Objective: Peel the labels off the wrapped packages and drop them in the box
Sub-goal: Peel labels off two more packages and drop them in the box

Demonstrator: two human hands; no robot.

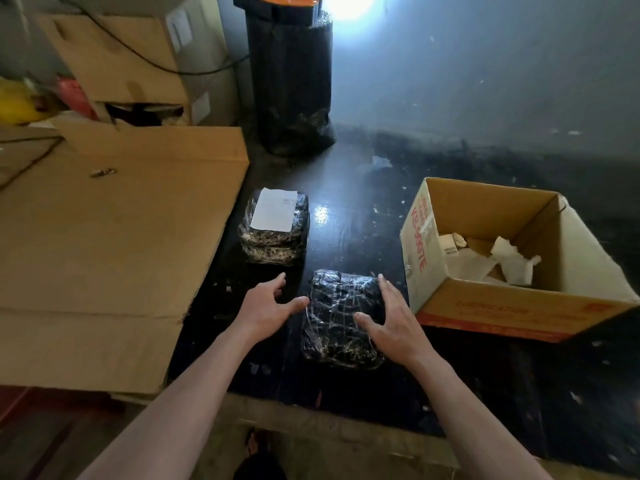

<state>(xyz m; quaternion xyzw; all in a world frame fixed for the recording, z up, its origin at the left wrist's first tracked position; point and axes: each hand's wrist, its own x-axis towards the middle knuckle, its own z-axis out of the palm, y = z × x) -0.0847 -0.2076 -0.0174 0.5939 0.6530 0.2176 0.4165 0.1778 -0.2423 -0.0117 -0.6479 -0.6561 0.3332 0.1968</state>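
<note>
Cardboard sheet (114,237) flat at left, keeps work area free. Box (519,303) open at right, near hands for easy drops (paper scraps inside). Far package (273,226) keeps white label (275,209); near package (343,320) shows none. Left hand (266,306), right hand (391,323) open, flanking near package, gripping nothing. Dark glossy table, dim cluttered room.

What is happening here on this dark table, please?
A person is working through plastic-wrapped packages. Both hands are open: the left hand hovers beside the near package, and the right hand is over its right edge. This package shows no label on top. The far package still carries a white label. The open cardboard box on the right already holds crumpled white paper pieces.
</note>
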